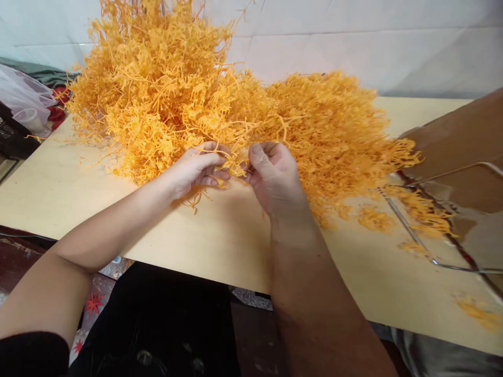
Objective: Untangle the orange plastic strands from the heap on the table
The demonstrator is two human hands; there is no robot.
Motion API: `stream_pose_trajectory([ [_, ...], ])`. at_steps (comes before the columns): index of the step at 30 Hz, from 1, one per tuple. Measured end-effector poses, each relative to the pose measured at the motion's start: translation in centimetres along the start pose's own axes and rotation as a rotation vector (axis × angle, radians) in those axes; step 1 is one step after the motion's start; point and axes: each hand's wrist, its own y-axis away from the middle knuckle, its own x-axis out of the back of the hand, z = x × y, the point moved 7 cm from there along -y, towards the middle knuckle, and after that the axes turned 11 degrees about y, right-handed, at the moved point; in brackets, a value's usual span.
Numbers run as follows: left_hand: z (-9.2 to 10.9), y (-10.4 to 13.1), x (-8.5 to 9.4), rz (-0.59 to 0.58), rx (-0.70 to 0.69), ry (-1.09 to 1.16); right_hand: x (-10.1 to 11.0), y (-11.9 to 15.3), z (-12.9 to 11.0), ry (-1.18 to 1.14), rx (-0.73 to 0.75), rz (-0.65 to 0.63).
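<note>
A big heap of tangled orange plastic-like strands (157,94) rises at the left and centre of the table, and a second orange pile (334,125) spreads to the right. Between them and my body, my left hand (202,167) curls around a small orange sprig (236,165), fingers partly wrapped on it. My right hand (271,170) is closed in a pinch at the right side of that sprig, thumb against the fingers; what lies between its fingertips is too small to make out. A loose orange bit hangs below my left hand.
The pale table (220,235) runs along a white tiled wall (334,47). At right are a cardboard box (463,141), a bent metal wire frame (412,235) and scattered orange pieces (375,219). A clear plastic bag (27,94) with red items lies at far left.
</note>
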Motion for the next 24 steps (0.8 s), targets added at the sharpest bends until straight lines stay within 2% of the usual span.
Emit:
stream_pose_trajectory([
  [2,0.0,0.0,0.0,-0.010,0.005,0.020,-0.4,0.5,-0.4,0.026,-0.042,-0.020],
  [4,0.0,-0.1,0.0,-0.022,0.006,0.035,-1.3,1.0,-0.4,0.086,-0.089,-0.104],
  [7,-0.3,-0.4,0.3,-0.007,0.017,0.050,-2.2,1.5,-0.4,0.199,-0.067,-0.189],
  [11,-0.7,-0.5,0.5,0.000,0.064,0.088,-1.9,1.2,-0.9,0.381,0.096,-0.140],
  [13,-0.8,-0.5,0.4,-0.010,0.086,0.120,-1.8,1.1,-1.0,0.426,0.133,-0.128],
  [19,-0.7,-0.4,0.2,-0.047,0.105,0.153,-2.0,1.1,-0.7,0.349,0.061,-0.127],
  [24,-0.2,-0.4,0.2,-0.046,0.064,0.078,-2.6,1.4,-0.5,0.327,0.081,-0.172],
])
